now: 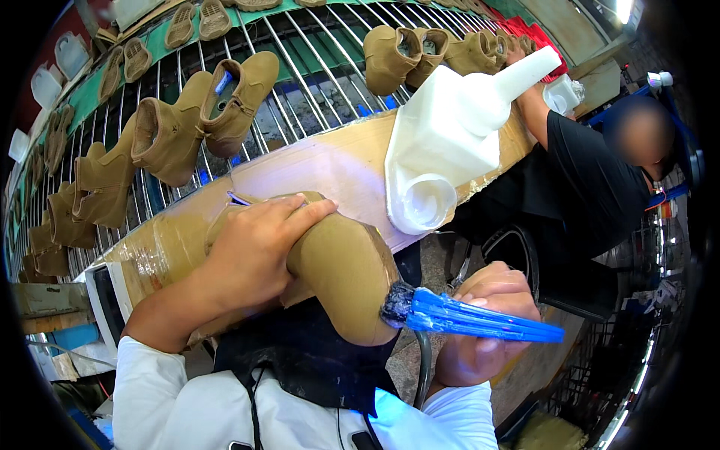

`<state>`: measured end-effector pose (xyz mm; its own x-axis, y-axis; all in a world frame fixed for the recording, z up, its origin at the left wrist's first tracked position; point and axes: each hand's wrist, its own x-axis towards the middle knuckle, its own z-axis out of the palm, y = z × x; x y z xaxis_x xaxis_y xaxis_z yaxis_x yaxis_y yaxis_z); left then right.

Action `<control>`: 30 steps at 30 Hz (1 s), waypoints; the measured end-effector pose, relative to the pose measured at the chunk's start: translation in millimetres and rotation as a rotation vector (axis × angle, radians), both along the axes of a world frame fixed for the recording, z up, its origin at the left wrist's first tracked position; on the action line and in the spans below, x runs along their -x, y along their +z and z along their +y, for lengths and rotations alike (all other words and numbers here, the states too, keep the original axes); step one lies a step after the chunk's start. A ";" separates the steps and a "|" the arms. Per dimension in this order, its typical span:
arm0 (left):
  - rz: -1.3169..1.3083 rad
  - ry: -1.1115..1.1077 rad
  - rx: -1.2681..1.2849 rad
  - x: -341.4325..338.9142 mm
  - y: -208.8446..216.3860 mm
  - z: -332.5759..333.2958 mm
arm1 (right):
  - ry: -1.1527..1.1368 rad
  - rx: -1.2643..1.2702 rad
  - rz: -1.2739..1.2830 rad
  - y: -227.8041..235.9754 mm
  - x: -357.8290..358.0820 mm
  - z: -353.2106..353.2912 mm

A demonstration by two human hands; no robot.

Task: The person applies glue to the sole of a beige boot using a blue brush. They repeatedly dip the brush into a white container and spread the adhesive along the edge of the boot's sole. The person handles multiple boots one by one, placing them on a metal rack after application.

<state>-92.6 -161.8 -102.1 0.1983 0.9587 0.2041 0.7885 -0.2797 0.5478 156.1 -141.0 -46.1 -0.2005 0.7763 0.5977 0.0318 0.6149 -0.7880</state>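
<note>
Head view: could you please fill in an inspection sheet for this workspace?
Surface: tape-wrapped cardboard ledge edging a metal wire rack.
Job's things: tan suede boot; blue-handled brush, bristles on its toe.
Clutter: white plastic jug on the ledge; more tan boots on the rack.
Grippers: left hand grips the boot; right hand holds the brush.
Cables: nothing seen.
Surroundings: a co-worker's black sleeve to the right.

Shoe factory: boots on conveyor rack
</note>
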 end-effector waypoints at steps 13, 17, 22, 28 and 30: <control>-0.104 -0.011 0.203 14.2 24.2 31.0 | -0.049 -0.274 -0.227 17.5 4.5 25.8; -0.149 -0.009 0.216 19.0 23.8 33.1 | -0.060 -0.260 -0.106 -2.5 -8.1 42.0; -0.110 0.110 0.228 53.1 -12.9 10.5 | -0.316 0.060 -0.152 -52.5 -58.2 67.5; -0.603 0.185 0.432 77.4 -23.6 -15.7 | -0.234 -0.154 -0.589 -87.1 -47.5 90.0; -0.754 0.134 0.449 69.6 -22.4 -19.4 | -0.192 -0.256 -0.798 -91.7 -45.4 94.5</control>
